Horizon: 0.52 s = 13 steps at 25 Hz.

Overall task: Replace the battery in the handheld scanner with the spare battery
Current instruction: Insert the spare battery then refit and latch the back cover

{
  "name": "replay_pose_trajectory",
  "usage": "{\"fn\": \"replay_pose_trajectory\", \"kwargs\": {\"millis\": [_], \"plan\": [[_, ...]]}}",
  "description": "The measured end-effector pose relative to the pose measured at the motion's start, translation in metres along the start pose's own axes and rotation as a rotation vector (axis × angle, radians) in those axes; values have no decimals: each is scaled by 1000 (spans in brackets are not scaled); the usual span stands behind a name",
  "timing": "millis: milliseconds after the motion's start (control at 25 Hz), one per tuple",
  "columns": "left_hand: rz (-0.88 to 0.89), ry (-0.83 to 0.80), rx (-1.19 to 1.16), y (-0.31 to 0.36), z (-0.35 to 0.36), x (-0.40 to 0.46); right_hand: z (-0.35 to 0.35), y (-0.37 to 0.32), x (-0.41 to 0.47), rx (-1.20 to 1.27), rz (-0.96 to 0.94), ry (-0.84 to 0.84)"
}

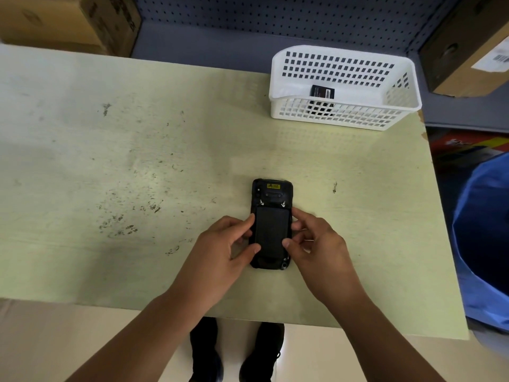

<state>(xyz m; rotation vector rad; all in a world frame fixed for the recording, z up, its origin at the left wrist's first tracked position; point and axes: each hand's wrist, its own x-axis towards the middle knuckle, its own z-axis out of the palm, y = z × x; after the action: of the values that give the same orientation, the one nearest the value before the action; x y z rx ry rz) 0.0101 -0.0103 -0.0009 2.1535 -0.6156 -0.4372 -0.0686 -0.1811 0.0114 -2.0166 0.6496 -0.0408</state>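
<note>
A black handheld scanner (pixel 272 199) lies face down on the pale green table (pixel 124 166), near the front edge. Its battery cover faces up, with a yellow label at the far end. My left hand (pixel 223 252) touches the scanner's left side, thumb and forefinger on the cover's edge. On the opposite side my right hand (pixel 316 246) pinches the cover's right edge. A black battery (pixel 322 92) with an orange-striped label lies inside the white basket (pixel 344 117) at the far right.
Cardboard boxes stand at the back left (pixel 68 20) and back right (pixel 468 45). A blue pegboard wall (pixel 275 15) runs behind the table. A blue bag (pixel 484 238) sits to the right of the table. My black shoes (pixel 206 354) show below the front edge.
</note>
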Motion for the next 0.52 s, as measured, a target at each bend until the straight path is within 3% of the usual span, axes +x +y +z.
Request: {"fn": "replay_pose_trajectory", "kwargs": {"millis": [280,520], "plan": [[27,-36,90,2,-2,1,4,0,-2,-295,-114,-7],[25,-104,116,4,-6,2,9,0,-5,-292,-112,13]]}}
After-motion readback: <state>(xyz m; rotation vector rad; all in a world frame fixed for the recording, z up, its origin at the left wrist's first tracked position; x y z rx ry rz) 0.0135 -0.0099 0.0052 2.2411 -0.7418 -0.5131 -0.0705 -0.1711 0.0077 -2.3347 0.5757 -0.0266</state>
